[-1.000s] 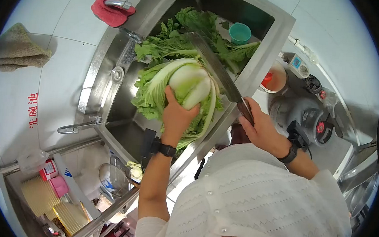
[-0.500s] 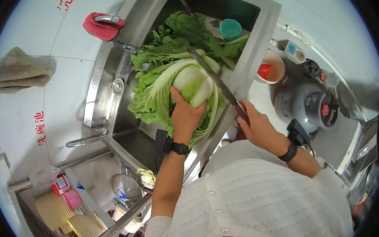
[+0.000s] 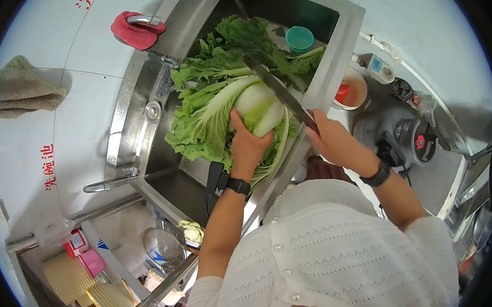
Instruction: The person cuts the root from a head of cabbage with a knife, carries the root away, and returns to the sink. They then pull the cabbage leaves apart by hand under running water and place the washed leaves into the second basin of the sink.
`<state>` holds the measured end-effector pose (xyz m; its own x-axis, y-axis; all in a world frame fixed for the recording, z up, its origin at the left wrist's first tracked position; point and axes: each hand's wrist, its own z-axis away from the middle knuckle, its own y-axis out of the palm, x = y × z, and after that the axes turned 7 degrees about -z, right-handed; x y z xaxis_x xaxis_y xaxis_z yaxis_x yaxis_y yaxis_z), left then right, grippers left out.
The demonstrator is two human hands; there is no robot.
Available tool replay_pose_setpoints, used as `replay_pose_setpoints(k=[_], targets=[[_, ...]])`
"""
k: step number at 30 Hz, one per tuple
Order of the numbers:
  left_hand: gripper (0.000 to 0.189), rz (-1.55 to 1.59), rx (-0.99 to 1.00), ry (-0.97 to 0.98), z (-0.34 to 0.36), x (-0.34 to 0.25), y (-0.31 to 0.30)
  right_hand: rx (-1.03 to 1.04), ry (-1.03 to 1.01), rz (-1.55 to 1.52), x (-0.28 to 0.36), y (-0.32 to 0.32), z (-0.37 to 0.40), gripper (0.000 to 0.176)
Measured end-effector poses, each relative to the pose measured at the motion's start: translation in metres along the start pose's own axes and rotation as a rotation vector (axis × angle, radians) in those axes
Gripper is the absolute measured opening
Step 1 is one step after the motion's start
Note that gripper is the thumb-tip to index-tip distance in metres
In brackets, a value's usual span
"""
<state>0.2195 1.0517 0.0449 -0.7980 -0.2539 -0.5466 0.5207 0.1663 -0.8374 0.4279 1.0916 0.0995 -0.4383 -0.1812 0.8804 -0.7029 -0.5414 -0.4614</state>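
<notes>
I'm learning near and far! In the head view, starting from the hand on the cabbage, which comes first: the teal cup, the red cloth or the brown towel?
From the left hand on the cabbage:
1. Teal cup, in the far corner of the sink.
2. Red cloth, upper left.
3. Brown towel, far left edge.

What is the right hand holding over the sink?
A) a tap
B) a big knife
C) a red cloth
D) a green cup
B: the right hand grips the handle of a big knife, with its blade at the cabbage, which the left hand holds above the sink.
</notes>
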Motion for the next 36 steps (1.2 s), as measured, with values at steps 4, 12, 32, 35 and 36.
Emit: replay_pose_setpoints(k=[4,12,32,35,36], targets=[[0.094,0.005,-0.063,0.043,-0.003,0.003,0.007,0.013,0.007,0.028,0.005,0.005,-0.035,0.028],[0.095,0.101,0.02,0.061,-0.003,0.02,0.008,0.048,0.131,0.02,0.018,0.001,0.008,0.027],[0.096,0.049,-0.069,0.096,-0.007,0.023,0.01,-0.002,-0.067,0.124,-0.01,0.021,-0.027,0.025],[0.096,0.018,0.045,-0.016,-0.008,0.015,0.011,0.15,0.091,0.093,-0.006,0.02,-0.078,0.025],[0.096,0.051,0.004,0.013,-0.011,0.015,0.011,0.131,0.088,0.09,-0.005,0.017,-0.079,0.025]])
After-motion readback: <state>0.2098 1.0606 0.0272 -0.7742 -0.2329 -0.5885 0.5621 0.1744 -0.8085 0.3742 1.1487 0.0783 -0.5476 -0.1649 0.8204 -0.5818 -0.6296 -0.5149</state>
